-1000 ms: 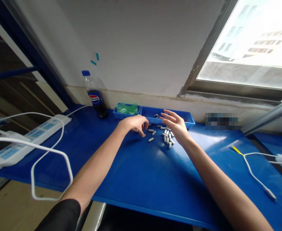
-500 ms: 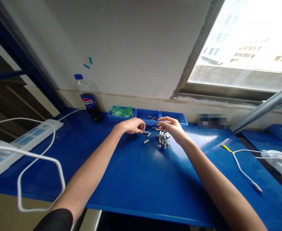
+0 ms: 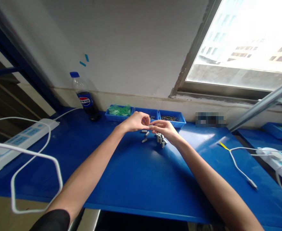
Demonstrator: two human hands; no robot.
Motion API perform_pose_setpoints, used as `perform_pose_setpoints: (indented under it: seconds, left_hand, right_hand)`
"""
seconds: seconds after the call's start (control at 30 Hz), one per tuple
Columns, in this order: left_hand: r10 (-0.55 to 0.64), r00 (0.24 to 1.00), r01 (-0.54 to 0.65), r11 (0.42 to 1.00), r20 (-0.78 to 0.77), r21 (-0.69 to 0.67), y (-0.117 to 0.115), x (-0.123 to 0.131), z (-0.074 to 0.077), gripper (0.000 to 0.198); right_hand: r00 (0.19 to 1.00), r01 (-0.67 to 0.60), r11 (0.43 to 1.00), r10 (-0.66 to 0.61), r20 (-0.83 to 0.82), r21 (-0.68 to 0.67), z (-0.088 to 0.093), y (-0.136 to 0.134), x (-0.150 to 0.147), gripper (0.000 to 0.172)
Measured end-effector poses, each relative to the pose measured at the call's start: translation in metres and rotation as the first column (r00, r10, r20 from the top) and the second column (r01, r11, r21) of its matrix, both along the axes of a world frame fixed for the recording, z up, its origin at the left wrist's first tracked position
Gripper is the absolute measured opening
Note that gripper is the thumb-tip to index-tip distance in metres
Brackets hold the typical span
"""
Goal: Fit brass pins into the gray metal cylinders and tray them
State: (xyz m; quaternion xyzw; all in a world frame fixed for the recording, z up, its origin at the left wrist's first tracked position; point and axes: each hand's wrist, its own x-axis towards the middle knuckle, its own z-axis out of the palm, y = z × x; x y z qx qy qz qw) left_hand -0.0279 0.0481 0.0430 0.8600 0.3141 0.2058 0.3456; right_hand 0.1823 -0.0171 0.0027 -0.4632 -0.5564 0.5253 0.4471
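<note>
My left hand (image 3: 138,122) and my right hand (image 3: 165,130) meet fingertip to fingertip above the back of the blue table. Between them shows a small silver metal cylinder (image 3: 150,126), pinched by my left thumb and fingers. My right fingers are pressed together at its other end; whatever else they grip is too small to make out. Below the hands lie a few loose metal cylinders (image 3: 144,140), and a small pile of cylinders (image 3: 160,139) is partly hidden under my right hand.
Three joined blue trays stand along the wall: the left tray (image 3: 118,118) holds green plastic, the middle tray (image 3: 143,110) metal cylinders, the right tray (image 3: 183,123) thin brassy pieces. A cola bottle (image 3: 85,101), power strips (image 3: 22,138) and white cables (image 3: 242,175) flank them.
My hands have come together from apart. The left hand has lifted a cylinder off the table, and the right hand has moved left to meet it. The camera view has shifted slightly.
</note>
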Motion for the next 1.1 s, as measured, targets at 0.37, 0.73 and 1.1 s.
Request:
perform_pose_setpoints:
  seconds: [0.37,0.73,1.1]
  left_hand:
    - [0.236,0.853,-0.105,0.951,-0.465,0.29,-0.008,0.005,-0.006,0.029]
    - [0.1,0.978,-0.077,0.988,-0.183,0.131,0.004,-0.001,-0.008,0.024]
    - [0.115,0.962,-0.088,0.989,0.249,-0.116,-0.002,0.005,-0.001,0.023]
  right_hand:
    - [0.946,0.297,0.95,-0.279,-0.165,0.101,0.004,0.007,0.009,0.049]
    - [0.979,0.195,0.981,-0.194,-0.056,0.015,0.007,0.004,0.012,0.03]
    - [0.969,-0.02,0.993,-0.009,-0.245,-0.116,0.002,-0.002,0.004,0.043]
